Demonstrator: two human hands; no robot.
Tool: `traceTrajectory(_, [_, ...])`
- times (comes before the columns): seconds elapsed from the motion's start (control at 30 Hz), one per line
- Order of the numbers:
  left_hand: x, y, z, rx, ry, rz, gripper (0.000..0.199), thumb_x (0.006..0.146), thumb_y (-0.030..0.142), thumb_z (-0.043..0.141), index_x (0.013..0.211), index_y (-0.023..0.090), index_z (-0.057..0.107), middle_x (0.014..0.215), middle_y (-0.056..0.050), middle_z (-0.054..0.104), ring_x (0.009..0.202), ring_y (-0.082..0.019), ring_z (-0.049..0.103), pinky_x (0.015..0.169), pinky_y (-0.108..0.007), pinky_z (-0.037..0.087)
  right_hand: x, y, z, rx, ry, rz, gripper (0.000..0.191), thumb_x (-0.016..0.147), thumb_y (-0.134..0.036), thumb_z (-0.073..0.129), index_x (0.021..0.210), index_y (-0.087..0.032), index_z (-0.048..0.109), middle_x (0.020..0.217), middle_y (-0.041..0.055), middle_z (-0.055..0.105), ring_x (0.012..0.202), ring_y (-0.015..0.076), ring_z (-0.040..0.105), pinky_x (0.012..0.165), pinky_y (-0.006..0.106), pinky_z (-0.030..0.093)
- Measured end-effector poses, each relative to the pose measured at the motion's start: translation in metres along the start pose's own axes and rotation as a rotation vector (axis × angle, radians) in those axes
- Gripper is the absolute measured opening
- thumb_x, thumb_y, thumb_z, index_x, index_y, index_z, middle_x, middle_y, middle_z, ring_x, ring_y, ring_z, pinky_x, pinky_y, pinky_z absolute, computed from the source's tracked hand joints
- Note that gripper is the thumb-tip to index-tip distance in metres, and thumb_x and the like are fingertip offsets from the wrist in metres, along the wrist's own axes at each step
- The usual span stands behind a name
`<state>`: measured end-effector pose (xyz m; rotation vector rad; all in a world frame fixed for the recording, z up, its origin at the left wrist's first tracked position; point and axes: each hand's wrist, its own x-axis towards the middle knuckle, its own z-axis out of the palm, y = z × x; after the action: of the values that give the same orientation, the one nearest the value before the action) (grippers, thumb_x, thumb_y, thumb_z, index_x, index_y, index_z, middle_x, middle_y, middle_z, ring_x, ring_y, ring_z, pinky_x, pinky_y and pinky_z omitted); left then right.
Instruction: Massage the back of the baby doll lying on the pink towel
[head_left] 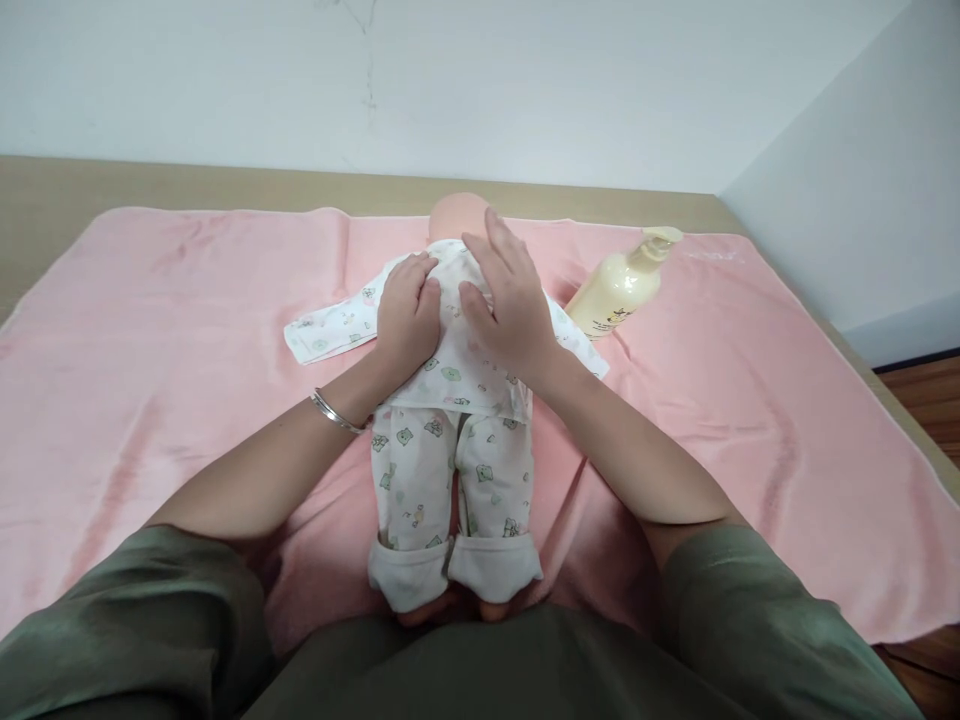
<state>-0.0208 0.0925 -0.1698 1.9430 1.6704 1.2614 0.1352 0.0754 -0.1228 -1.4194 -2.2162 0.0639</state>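
Note:
A baby doll lies on a pink blanket (225,380), its bare head (459,215) away from me and its feet toward me. It wears a white printed top (465,375) and matching trousers (420,480) with turned-up cuffs. My left hand (410,310) rests on the left side of the doll's upper body, fingers close together and holding nothing that I can see. My right hand (510,300) is over the right side of the chest, fingers apart, thumb toward the middle. The doll's face is not visible. Its sleeves spread out to both sides.
A cream pump bottle (622,285) leans or lies on the blanket to the right of the doll, close to the right sleeve. Behind the blanket runs the wooden table edge (225,185), against a white wall. A wooden floor shows at the far right.

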Motion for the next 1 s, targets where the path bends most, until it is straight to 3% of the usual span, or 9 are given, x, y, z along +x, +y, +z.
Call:
traceTrajectory(0.1, [0.002, 0.001, 0.000, -0.006, -0.042, -0.019, 0.047, 0.096, 0.032, 0.038, 0.133, 0.022, 0.065, 0.147, -0.008, 0.065, 0.144, -0.024, 0.054, 0.131, -0.044, 0.040, 0.000, 0.001, 0.005, -0.019, 0.008, 0.038, 0.058, 0.102, -0.026, 0.038, 0.158, -0.014, 0.040, 0.176, 0.0123, 0.019, 0.167, 0.0270, 0.015, 0.137, 0.055, 0.020])
traceTrajectory(0.23, [0.004, 0.001, 0.000, 0.008, -0.060, -0.031, 0.048, 0.094, 0.031, 0.039, 0.133, 0.021, 0.065, 0.149, -0.010, 0.063, 0.146, -0.025, 0.052, 0.132, -0.044, 0.037, -0.002, 0.000, 0.016, 0.022, -0.122, 0.120, 0.059, 0.102, -0.028, 0.041, 0.159, -0.015, 0.040, 0.175, 0.0131, 0.020, 0.167, 0.0329, 0.014, 0.136, 0.061, 0.022])
traceTrajectory(0.37, [0.005, 0.003, 0.000, 0.018, -0.084, -0.024, 0.050, 0.093, 0.032, 0.042, 0.136, 0.020, 0.063, 0.151, -0.012, 0.061, 0.146, -0.028, 0.051, 0.132, -0.048, 0.036, -0.003, -0.003, 0.007, 0.030, -0.027, 0.084, 0.059, 0.103, -0.029, 0.040, 0.161, -0.019, 0.036, 0.177, 0.0096, 0.017, 0.168, 0.0307, 0.009, 0.136, 0.060, 0.021])
traceTrajectory(0.5, [0.007, 0.003, -0.001, 0.031, -0.110, -0.021, 0.051, 0.091, 0.032, 0.043, 0.137, 0.021, 0.062, 0.148, -0.012, 0.062, 0.145, -0.029, 0.051, 0.133, -0.047, 0.034, -0.003, -0.004, 0.007, -0.015, 0.046, 0.093, 0.065, 0.100, -0.022, 0.041, 0.163, -0.012, 0.029, 0.177, 0.0148, 0.010, 0.168, 0.0292, 0.007, 0.138, 0.054, 0.016])
traceTrajectory(0.7, [0.008, -0.003, 0.001, 0.030, -0.130, -0.043, 0.051, 0.093, 0.034, 0.044, 0.141, 0.022, 0.059, 0.153, -0.011, 0.058, 0.151, -0.029, 0.046, 0.135, -0.050, 0.030, -0.005, -0.002, 0.023, 0.052, -0.099, 0.151, 0.060, 0.099, -0.024, 0.034, 0.157, -0.012, 0.044, 0.171, 0.0127, 0.034, 0.163, 0.0275, 0.027, 0.137, 0.059, 0.018])
traceTrajectory(0.93, [0.006, -0.004, 0.002, 0.047, -0.115, -0.105, 0.056, 0.093, 0.035, 0.049, 0.146, 0.020, 0.057, 0.166, -0.012, 0.046, 0.159, -0.031, 0.036, 0.137, -0.052, 0.025, -0.004, -0.006, 0.006, 0.000, 0.036, 0.144, 0.065, 0.099, -0.023, 0.037, 0.163, -0.014, 0.032, 0.177, 0.0106, 0.015, 0.168, 0.0247, 0.013, 0.138, 0.054, 0.017])
traceTrajectory(1.0, [0.006, -0.007, 0.002, 0.035, -0.102, -0.084, 0.054, 0.093, 0.035, 0.049, 0.145, 0.022, 0.058, 0.164, -0.011, 0.048, 0.158, -0.031, 0.037, 0.136, -0.054, 0.026, -0.002, -0.004, 0.011, 0.002, -0.015, 0.134, 0.065, 0.098, -0.021, 0.039, 0.162, -0.013, 0.036, 0.177, 0.0116, 0.017, 0.168, 0.0251, 0.014, 0.139, 0.053, 0.016])
